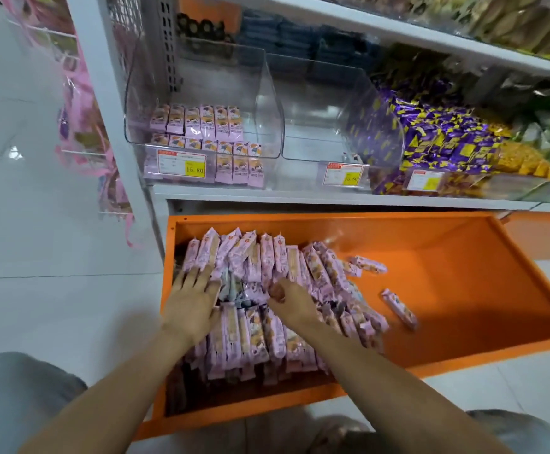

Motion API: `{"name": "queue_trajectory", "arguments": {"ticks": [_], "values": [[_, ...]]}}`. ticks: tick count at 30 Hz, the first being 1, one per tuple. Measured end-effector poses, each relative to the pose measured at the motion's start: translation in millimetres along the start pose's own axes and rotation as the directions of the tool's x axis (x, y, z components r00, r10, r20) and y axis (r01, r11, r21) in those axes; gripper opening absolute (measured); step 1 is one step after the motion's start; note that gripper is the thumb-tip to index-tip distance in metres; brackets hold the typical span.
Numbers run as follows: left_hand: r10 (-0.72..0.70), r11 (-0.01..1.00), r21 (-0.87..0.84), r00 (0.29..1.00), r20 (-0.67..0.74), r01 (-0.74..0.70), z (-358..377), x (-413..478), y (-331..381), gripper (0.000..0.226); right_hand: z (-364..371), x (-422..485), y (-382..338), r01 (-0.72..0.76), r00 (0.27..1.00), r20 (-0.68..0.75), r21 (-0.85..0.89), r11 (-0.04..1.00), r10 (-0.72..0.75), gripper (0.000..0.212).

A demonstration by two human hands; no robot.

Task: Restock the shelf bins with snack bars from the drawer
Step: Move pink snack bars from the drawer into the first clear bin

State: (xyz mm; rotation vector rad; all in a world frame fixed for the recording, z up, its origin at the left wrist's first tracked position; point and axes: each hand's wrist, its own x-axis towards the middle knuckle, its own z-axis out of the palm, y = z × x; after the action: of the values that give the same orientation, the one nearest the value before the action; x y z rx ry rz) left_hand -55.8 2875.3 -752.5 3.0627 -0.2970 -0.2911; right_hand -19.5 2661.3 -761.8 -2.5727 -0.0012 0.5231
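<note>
Where the pale floor [37, 224] meets the white shelf upright, pink packs [80, 126] hang on a wire rack at the far left. Just right of the upright, a clear left bin [268, 93] sits on the shelf. It holds two tidy rows of pink snack bars [198, 121] standing on end, and a price tag [181, 163] is fixed to its front. Below it the orange drawer [168, 250] stands pulled out, and a pile [267, 260] of the same pink bars fills its left half, most of them set on edge in rows. The left hand [191, 299] lies palm down on the pile's left side. Its fingers are straight and slightly spread, pressing the wrappers and gripping nothing. Near it, the right hand [291, 298] dips into the middle of the pile with its fingers bent down among the bars. They are hidden and blurred, so I cannot tell whether it has hold of any.

Above, a clear middle bin [319, 109] stands just beside the left one. Right of the pile, two loose bars [367, 264] lie flat on the bare drawer floor, well apart from each other. Farther right on the shelf, a third bin is heaped with purple sweets [447, 139] in purple-and-yellow wrappers.
</note>
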Motion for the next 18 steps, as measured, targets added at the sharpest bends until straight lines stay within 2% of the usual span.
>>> {"name": "queue_trajectory", "arguments": {"ticks": [3, 5, 8, 12, 15, 18], "values": [[0.007, 1.0, 0.007, 1.0, -0.016, -0.006, 1.3, 0.5, 0.9, 0.06, 5.8, -5.8, 7.8, -0.075, 0.995, 0.061, -0.048, 0.996, 0.078, 0.046], [0.007, 1.0, 0.022, 1.0, -0.017, -0.007, 3.5, 0.7, 0.8, 0.059, 10.3, -5.8, 9.8, -0.071, 0.992, 0.098, -0.113, 0.991, 0.082, 0.064], [0.009, 1.0, 0.013, 1.0, -0.025, -0.009, 4.6, 0.3, 1.0, 0.058, 15.6, -5.9, 10.5, -0.029, 0.988, 0.141, -0.177, 0.984, 0.055, 0.068], [0.005, 1.0, -0.011, 0.999, -0.048, -0.005, 4.3, 4.5, -0.9, 0.049, 8.9, -5.8, 9.7, -0.025, 0.992, 0.127, 0.0, 1.0, 0.025, 0.055], [-0.034, 0.999, -0.025, 0.992, -0.121, 0.031, 0.5, 11.9, -0.3, 0.037, 1.2, -5.2, 8.2, -0.002, 0.996, 0.087, 0.181, 0.984, -0.014, 0.05], [-0.068, 0.997, -0.051, 0.995, -0.072, 0.064, -4.2, 19.4, 5.9, 0.039, -4.8, -5.8, 7.8, 0.018, 0.995, 0.082, 0.345, 0.939, -0.049, 0.049]]}}
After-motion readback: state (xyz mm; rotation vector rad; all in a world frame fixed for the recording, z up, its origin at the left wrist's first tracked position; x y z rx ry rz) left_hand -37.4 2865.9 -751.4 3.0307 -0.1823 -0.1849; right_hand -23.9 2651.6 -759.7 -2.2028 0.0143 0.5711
